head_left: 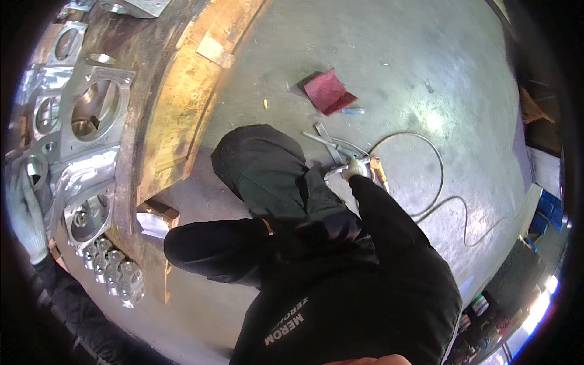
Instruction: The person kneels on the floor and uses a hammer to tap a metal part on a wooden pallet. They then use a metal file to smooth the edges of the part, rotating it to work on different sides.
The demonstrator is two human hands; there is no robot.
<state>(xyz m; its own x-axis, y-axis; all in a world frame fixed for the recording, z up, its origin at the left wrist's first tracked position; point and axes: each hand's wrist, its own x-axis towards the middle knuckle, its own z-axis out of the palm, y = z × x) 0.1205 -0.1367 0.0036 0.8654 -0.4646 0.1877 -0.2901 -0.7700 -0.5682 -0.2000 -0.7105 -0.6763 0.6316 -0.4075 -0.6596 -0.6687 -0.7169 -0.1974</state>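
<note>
My left hand (25, 213), in a white knit glove, lies with fingers stretched along a silvery metal casting with round openings (45, 176) at the far left. Low down in front of me, my gloved right hand (353, 168) is closed among tools on the floor; its fingers are partly hidden, and I cannot make out what they hold. Just to its right is an orange-and-pale tool (378, 173). Beyond it lie a flat metal strip (328, 143) and a thin grey rod (319, 139). A thin hose (441, 173) loops from the tools across the floor.
A wooden bench (176, 115) carries several machined castings (97, 103) and a row of small metal parts (112, 267). On the grey floor (389, 79) lie a dark red sheet (328, 91) and a blue-and-white object (353, 111). My bent leg (261, 164) is near the bench.
</note>
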